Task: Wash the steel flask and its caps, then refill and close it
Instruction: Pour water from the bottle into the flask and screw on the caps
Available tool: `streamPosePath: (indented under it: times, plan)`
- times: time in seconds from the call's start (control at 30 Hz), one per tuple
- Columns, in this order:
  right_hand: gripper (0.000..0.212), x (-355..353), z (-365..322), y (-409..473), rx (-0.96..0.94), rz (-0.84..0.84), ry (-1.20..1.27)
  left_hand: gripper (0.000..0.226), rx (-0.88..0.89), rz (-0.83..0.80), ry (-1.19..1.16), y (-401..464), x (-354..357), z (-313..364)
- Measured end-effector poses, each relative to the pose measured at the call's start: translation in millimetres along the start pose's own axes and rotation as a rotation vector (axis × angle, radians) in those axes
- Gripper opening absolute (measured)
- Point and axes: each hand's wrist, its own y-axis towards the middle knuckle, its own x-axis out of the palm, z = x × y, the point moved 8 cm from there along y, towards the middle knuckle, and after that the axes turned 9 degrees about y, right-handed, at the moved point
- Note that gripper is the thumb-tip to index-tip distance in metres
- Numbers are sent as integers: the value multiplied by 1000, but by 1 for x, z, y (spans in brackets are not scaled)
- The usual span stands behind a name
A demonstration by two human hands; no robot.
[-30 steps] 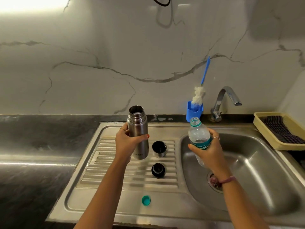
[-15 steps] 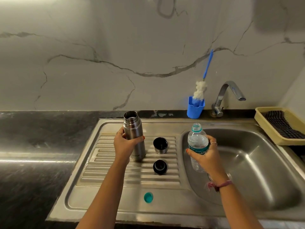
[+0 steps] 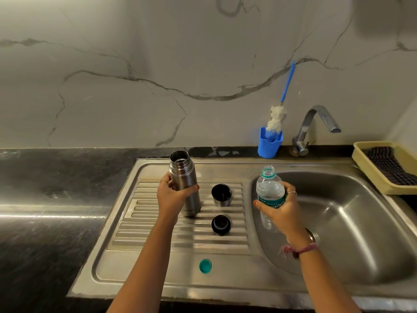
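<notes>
- On ribbed drainboard (image 3: 180, 241), L half of steel sink unit: steel flask (image 3: 185, 184) upright, mouth open, base touching ribs near drainboard's back-left part; was lifted clear of ribs 1 s ago, lower 0.5 s ago, now set down.
- L hand (image 3: 172, 195) wrapped round flask mid-body, fingers + thumb curled on it; same hold as before.
- Just R of flask on drainboard: steel cup-cap (image 3: 221, 195), open side up, and nearer front edge black inner cap (image 3: 221, 224); both apart from flask, unmoved vs earlier frames.
- Near front edge of drainboard, on flat rim strip: small teal bottle cap (image 3: 205, 265), alone, same spot as before.
- Over L edge of sink basin (image 3: 352, 222): clear plastic water bottle (image 3: 269, 190), uncapped, roughly upright w/ slight tilt; R hand (image 3: 282, 211) gripping it round teal label, fingers curled. Lower in view than 1 s ago, not touching flask.
- At back edge of counter by wall: blue holder (image 3: 269, 143) w/ bottle brush (image 3: 276, 118) leaning on marble wall; tap (image 3: 316, 125) just R of it.
- At R edge of counter: yellow tray (image 3: 370, 175) w/ dark cloth (image 3: 392, 166) inside.
</notes>
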Motion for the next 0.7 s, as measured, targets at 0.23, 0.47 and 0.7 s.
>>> streamPosePath:
  times: [0.23,0.47,0.7]
  plan:
    - [69,5,3,-8,25,-29,6,101,50,-43,133,-5,1,-17]
    - [70,10,7,-28,93,-73,66,117,29,-11,249,-67,-2,-60]
    - [70,10,9,-57,177,-80,128,63,221,-242,516,-128,16,-79]
